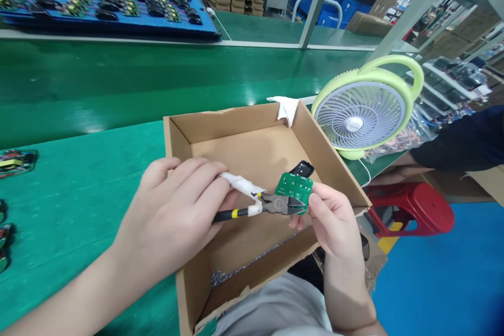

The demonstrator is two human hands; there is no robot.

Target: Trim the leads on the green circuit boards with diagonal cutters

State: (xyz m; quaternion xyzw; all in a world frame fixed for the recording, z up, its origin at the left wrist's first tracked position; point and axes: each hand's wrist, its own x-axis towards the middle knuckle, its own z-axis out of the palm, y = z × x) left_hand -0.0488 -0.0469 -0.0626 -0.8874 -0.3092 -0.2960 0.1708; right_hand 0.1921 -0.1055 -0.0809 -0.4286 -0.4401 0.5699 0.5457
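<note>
My left hand (181, 199) is closed round the handles of a pair of diagonal cutters (277, 203), one handle wrapped in white and the other black with a yellow band. The cutter jaws lie against the face of a small green circuit board (293, 188). Thumb and fingers of my right hand (331, 215) pinch that board by its right edge. Just behind the board shows a black plastic piece (303, 169); whether it is joined to the board I cannot tell. Both hands are above an open cardboard box (236, 155), which has dark clippings along its near inner edge.
A light-green fan (360, 110) stands right of the box. Boards and black parts cover a blue sheet (185, 0) on the shelf. More boards (18, 161) lie on the green mat at left. Another person's arm (460, 139) and a red stool (413, 210) are at right.
</note>
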